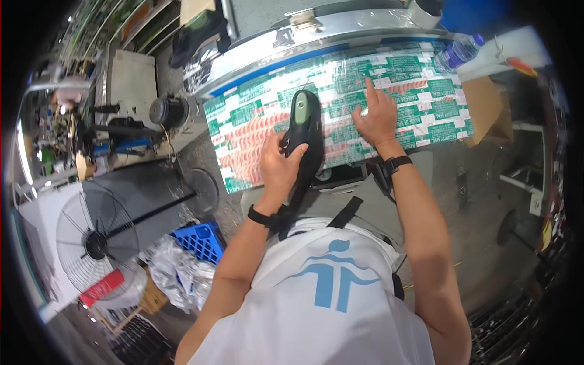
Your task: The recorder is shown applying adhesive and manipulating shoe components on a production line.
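A black shoe (311, 143) with a pale green shoe last (301, 108) in its opening stands over the middle of the work table. My left hand (278, 161) is closed round its near part, thumb on top. To the right, my right hand (378, 115) holds nothing. Its index finger points away from me and the thumb is spread. The hand is over the table top (420, 128), which is covered with green, white and red printed tape; whether it touches the surface I cannot tell.
A bottle with a purple cap (461, 52) is at the table's far right corner, beside a cardboard piece (486, 109). Left of me are a floor fan (96, 234), a blue crate (201, 242) and crumpled clear plastic (179, 274). Machinery (167, 112) borders the table's left side.
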Tool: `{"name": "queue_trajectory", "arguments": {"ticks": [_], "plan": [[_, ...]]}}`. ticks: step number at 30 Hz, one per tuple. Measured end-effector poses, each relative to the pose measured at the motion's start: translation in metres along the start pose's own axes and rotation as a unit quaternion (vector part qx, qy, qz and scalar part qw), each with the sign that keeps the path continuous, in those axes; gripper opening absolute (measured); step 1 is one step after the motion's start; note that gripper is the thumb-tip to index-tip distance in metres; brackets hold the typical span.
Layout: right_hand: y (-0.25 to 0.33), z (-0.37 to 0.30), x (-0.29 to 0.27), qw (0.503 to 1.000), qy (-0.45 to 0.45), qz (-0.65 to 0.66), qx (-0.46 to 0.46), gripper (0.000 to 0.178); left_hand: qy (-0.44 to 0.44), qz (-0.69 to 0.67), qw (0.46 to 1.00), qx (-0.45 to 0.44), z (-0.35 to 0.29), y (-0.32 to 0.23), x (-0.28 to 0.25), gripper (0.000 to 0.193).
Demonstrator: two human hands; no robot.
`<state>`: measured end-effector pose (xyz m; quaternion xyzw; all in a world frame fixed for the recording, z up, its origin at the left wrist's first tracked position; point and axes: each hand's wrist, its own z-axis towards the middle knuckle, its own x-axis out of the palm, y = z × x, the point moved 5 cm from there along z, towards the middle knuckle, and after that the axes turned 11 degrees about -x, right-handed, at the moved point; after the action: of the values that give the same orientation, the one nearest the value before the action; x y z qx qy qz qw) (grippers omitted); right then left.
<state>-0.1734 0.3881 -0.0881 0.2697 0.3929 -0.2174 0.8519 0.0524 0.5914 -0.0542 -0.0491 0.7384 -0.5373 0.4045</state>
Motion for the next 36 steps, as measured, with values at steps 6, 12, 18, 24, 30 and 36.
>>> {"name": "queue_trajectory", "arguments": {"ticks": [6, 12, 18, 24, 30, 36], "plan": [[0.024, -0.03, -0.02, 0.984, -0.005, 0.148, 0.098, 0.077, 0.048, 0.058, 0.993, -0.089, 0.001, -0.008, -0.014, 0.032], [0.105, -0.079, -0.055, 0.932, 0.065, 0.317, 0.163, 0.07, 0.379, -0.25, 0.844, -0.284, 0.004, -0.044, -0.019, 0.022], [0.147, -0.066, -0.064, 0.908, 0.13, 0.362, 0.165, 0.072, 0.422, -0.411, 0.805, -0.071, 0.078, -0.156, -0.024, 0.046], [0.185, -0.035, -0.06, 0.962, 0.116, 0.243, -0.042, 0.083, 0.285, 0.121, 0.942, 0.127, 0.151, -0.063, 0.028, 0.052], [0.189, -0.021, -0.046, 0.969, 0.146, 0.174, -0.101, 0.085, 0.402, 0.039, 0.913, -0.065, 0.141, -0.039, 0.008, 0.057], [0.188, -0.002, -0.044, 0.954, 0.196, 0.198, -0.108, 0.079, 0.363, 0.003, 0.931, 0.032, 0.137, -0.026, 0.013, 0.066]]}}
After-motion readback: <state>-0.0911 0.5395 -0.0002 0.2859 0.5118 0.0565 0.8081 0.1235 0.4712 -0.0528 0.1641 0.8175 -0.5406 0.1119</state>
